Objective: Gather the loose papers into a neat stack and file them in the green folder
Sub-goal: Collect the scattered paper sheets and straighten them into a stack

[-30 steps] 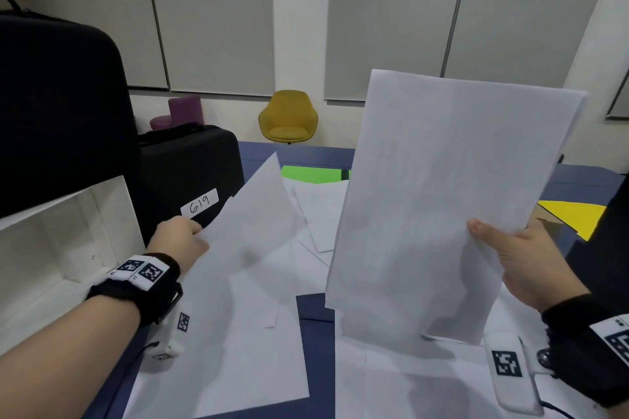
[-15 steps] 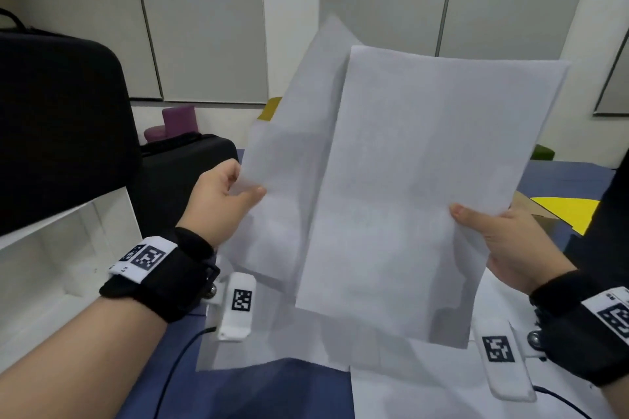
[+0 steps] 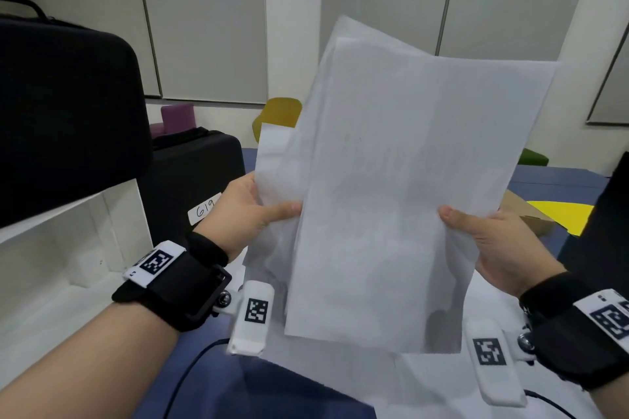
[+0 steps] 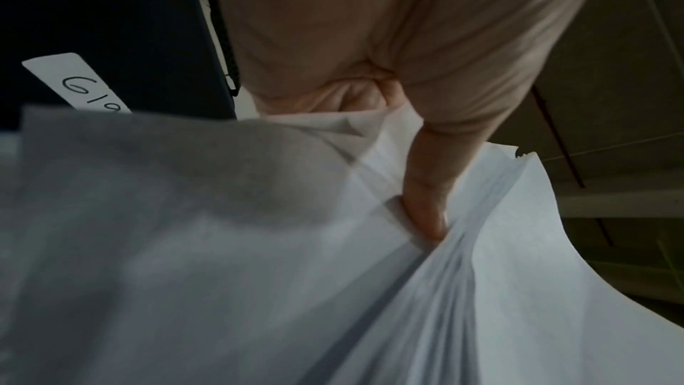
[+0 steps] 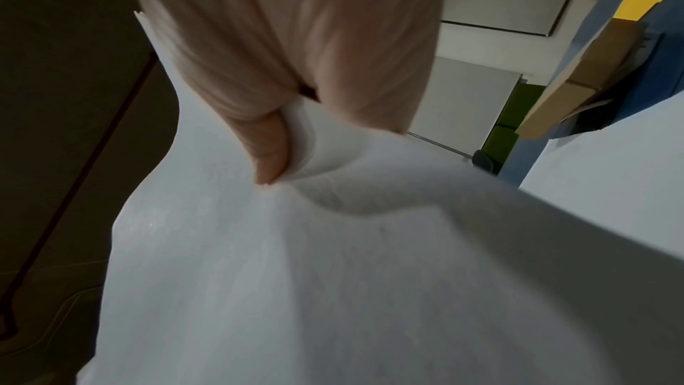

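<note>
I hold a stack of white papers (image 3: 401, 187) upright in front of me, above the blue table (image 3: 272, 391). My right hand (image 3: 490, 241) grips the stack's right edge, thumb on the front. My left hand (image 3: 248, 211) pinches a loose white sheet (image 3: 279, 160) that sits behind the stack and sticks out to the left. In the left wrist view, my left hand's thumb (image 4: 425, 204) presses the sheet (image 4: 185, 230) against the stack's edges (image 4: 481, 259). In the right wrist view, my right hand's thumb (image 5: 270, 151) lies on the papers (image 5: 333, 274). The green folder is hidden.
More white sheets (image 3: 425, 381) lie on the table under my hands. Black cases (image 3: 68, 112) and a white open box (image 3: 68, 255) stand at the left. A yellow folder (image 3: 561, 214) and cardboard (image 3: 524, 214) lie at the right. Chairs stand beyond the table.
My left hand lifted the loose sheet off the table and brought it right, behind the stack in my right hand. The two now overlap more closely.
</note>
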{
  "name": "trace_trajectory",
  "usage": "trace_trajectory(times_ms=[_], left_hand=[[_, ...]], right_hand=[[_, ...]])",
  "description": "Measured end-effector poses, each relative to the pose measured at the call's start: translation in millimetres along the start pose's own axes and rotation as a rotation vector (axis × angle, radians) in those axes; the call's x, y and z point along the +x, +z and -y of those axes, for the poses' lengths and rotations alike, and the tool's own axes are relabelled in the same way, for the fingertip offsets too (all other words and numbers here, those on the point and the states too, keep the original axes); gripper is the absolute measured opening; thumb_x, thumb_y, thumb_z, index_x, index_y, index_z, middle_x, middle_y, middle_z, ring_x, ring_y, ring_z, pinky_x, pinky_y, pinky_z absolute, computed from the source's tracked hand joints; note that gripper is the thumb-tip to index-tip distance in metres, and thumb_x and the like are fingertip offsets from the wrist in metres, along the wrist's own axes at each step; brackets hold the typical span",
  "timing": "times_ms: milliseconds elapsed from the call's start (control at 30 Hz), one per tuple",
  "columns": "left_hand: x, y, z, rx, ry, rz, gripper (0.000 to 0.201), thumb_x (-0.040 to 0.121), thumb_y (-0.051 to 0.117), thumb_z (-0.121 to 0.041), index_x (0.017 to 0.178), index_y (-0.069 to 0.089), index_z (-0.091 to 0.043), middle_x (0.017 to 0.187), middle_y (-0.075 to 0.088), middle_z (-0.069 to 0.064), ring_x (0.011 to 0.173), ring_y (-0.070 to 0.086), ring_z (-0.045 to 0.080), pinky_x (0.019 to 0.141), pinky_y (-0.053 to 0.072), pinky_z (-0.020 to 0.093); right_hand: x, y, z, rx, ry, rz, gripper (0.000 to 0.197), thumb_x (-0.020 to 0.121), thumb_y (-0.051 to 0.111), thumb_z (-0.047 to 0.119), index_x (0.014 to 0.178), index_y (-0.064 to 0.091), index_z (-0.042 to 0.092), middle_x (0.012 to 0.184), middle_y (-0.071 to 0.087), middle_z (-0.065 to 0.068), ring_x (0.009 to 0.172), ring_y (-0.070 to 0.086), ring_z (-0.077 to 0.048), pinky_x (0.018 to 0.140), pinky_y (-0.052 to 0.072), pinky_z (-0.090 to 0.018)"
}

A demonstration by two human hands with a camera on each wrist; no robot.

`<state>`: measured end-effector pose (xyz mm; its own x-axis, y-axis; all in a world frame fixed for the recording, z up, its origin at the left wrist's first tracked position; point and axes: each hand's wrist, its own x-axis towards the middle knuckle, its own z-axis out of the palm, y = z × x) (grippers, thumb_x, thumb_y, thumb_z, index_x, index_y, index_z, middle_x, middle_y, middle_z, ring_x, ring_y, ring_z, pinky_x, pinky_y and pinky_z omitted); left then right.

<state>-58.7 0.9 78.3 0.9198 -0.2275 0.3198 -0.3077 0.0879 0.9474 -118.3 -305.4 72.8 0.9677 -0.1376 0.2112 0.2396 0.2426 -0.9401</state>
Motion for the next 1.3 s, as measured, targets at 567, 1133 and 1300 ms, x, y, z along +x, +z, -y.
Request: trace_trajectory(times_ms=[567, 1133, 1300], left_hand=[[1, 27, -24, -0.162, -0.026, 0.035, 0.046, 0.092, 0.057, -0.040, 0.128, 0.059, -0.013, 0.121, 0.070, 0.005, 0.112, 0.066, 0.021, 0.097, 0.049, 0.039], [1, 49, -34, -0.085, 0.109, 0.062, 0.033, 0.084, 0.063, 0.005, 0.116, 0.062, -0.005, 0.106, 0.074, 0.009, 0.096, 0.072, 0.024, 0.084, 0.058, 0.035], [0, 53, -33, -0.035, 0.145, 0.089, 0.040, 0.078, 0.073, -0.005, 0.117, 0.064, -0.005, 0.107, 0.074, 0.007, 0.101, 0.071, 0.024, 0.088, 0.056, 0.036]], right_hand=[[-5, 1, -5, -0.119, -0.021, 0.038, 0.048, 0.063, 0.070, 0.019, 0.110, 0.066, 0.010, 0.103, 0.075, -0.005, 0.091, 0.073, -0.018, 0.072, 0.058, -0.025], [-10, -3, -1, -0.076, -0.198, -0.089, 0.071, 0.067, 0.073, 0.002, 0.132, 0.045, 0.009, 0.119, 0.068, -0.009, 0.104, 0.069, -0.026, 0.087, 0.057, -0.040], [-15, 2, 2, -0.061, -0.142, -0.021, 0.050, 0.070, 0.069, 0.003, 0.119, 0.059, 0.008, 0.112, 0.072, -0.010, 0.097, 0.071, -0.026, 0.082, 0.059, -0.036]])
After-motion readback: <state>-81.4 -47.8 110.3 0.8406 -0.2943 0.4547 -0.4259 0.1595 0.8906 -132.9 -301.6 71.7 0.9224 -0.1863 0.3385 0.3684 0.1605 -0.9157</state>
